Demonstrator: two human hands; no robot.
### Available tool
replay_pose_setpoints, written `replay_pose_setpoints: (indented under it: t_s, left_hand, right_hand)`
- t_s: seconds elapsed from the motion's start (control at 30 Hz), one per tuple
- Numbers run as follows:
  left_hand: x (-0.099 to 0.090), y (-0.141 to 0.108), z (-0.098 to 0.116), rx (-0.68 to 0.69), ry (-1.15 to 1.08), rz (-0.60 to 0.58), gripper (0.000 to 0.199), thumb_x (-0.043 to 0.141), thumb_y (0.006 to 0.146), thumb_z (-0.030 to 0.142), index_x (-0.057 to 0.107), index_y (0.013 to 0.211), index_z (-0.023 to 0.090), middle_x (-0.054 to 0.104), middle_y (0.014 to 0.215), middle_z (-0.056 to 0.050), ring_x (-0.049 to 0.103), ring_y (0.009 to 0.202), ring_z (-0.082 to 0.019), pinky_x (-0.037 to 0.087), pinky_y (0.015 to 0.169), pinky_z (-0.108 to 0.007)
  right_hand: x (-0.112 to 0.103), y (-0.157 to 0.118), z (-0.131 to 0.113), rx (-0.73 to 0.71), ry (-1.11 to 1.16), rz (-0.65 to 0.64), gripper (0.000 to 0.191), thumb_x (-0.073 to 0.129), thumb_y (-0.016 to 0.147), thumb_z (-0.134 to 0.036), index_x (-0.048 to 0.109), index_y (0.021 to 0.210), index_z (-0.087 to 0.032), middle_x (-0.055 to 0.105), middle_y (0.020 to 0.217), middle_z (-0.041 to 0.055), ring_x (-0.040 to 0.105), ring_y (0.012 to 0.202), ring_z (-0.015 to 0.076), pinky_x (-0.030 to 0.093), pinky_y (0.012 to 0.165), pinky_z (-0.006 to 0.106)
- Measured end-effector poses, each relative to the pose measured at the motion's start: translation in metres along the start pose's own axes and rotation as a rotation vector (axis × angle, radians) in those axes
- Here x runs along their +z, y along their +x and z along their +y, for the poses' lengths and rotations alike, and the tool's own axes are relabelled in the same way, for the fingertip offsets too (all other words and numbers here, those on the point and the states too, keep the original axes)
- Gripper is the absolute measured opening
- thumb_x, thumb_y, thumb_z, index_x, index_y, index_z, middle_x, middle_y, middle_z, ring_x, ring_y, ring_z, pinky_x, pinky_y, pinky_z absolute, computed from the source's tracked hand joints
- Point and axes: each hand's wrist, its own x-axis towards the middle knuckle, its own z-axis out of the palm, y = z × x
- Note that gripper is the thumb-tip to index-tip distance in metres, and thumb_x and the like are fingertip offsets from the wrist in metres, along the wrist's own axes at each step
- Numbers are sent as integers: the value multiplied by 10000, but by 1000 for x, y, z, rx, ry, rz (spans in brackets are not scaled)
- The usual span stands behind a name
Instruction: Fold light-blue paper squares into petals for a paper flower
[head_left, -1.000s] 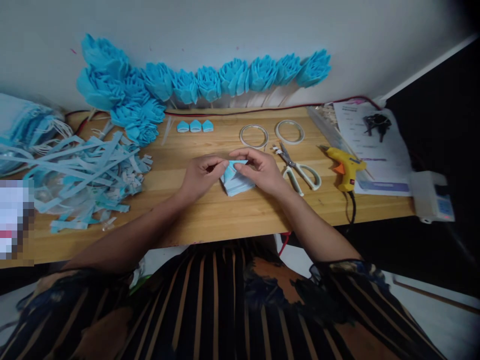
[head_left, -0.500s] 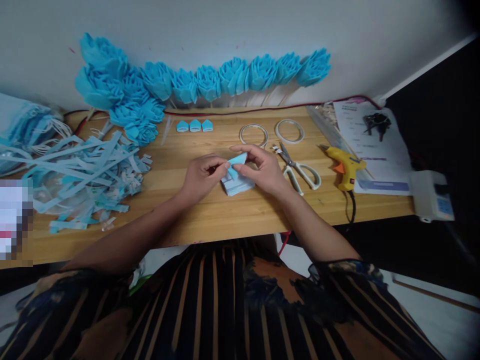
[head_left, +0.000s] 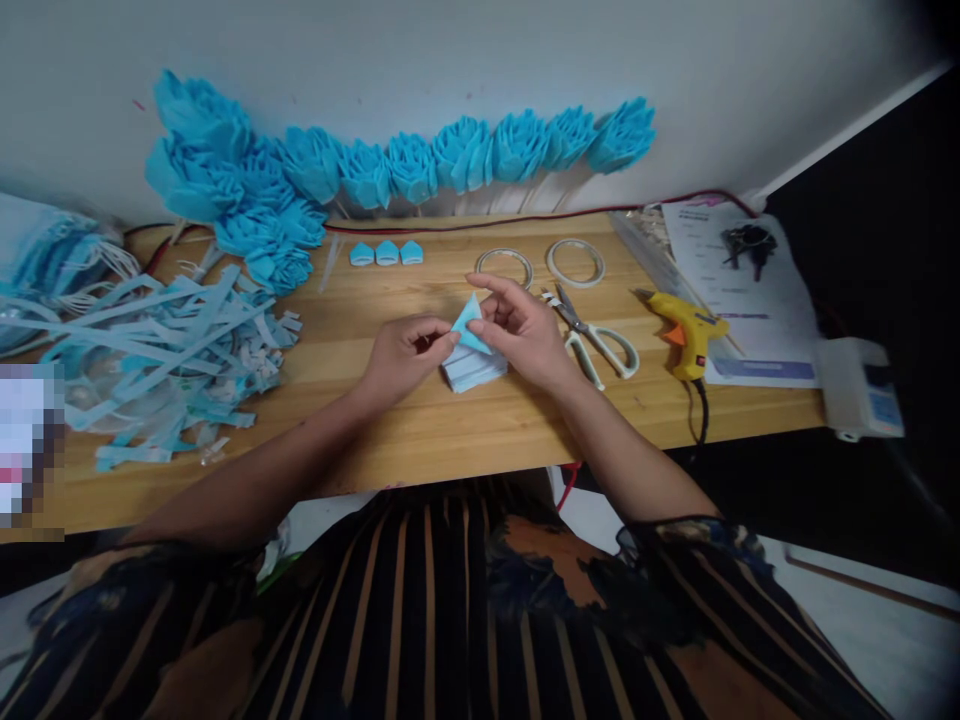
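Between both hands is a small blue piece of fabric or paper point(head_left: 469, 326), folded to a triangle with its point up. My left hand point(head_left: 411, 358) pinches its left corner between thumb and finger. On the other side my right hand point(head_left: 523, 325) grips the right edge with its thumb in front, the index finger raised above. Right below lies a stack of pale blue squares point(head_left: 474, 371) on the wooden table point(head_left: 360, 430). Three folded blue petals point(head_left: 386, 253) stand in a row farther back. White-handled scissors point(head_left: 592, 335) lie to the right of my right hand.
Blue flowers point(head_left: 461, 152) on sticks line the wall. Pale offcut strips point(head_left: 172, 350) heap at the left. Two tape rolls point(head_left: 575, 263) lie behind my hands. A yellow glue gun point(head_left: 688, 330), a paper sheet point(head_left: 750, 300) and keys point(head_left: 748, 245) are at the right.
The blue piece has gone from a tilted, partly folded shape to a triangle pointing up. My right index finger has lifted away from its top.
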Motion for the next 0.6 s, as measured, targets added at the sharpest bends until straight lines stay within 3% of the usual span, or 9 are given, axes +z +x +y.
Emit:
replay_pose_setpoints:
  t_s: [0.27, 0.43, 0.6]
  left_hand:
    - [-1, 0, -1, 0, 17, -52, 241, 631, 869, 338, 636, 682, 187, 531, 613, 33, 448, 575, -98, 341, 542, -234]
    - [-2, 1, -1, -27, 19, -55, 269, 633, 864, 343, 599, 647, 189, 504, 596, 38, 423, 564, -97, 321, 541, -242]
    - [-1, 0, 1, -11, 61, -80, 299, 633, 857, 357, 583, 609, 198, 483, 563, 39, 415, 552, -103, 306, 544, -260]
  right_hand:
    - [1, 0, 0, -10, -12, -18, 521, 752, 877, -444, 613, 1343, -259, 610, 862, -15, 526, 723, 127, 471, 642, 269]
    - [0, -2, -5, -6, -48, -8, 467, 629, 954, -537, 634, 1333, -263, 608, 859, -3, 530, 725, 132, 464, 625, 269]
    - [3, -3, -5, 13, -43, -31, 562, 753, 854, -547, 633, 1339, -289, 611, 906, 0, 533, 752, 141, 487, 652, 281]
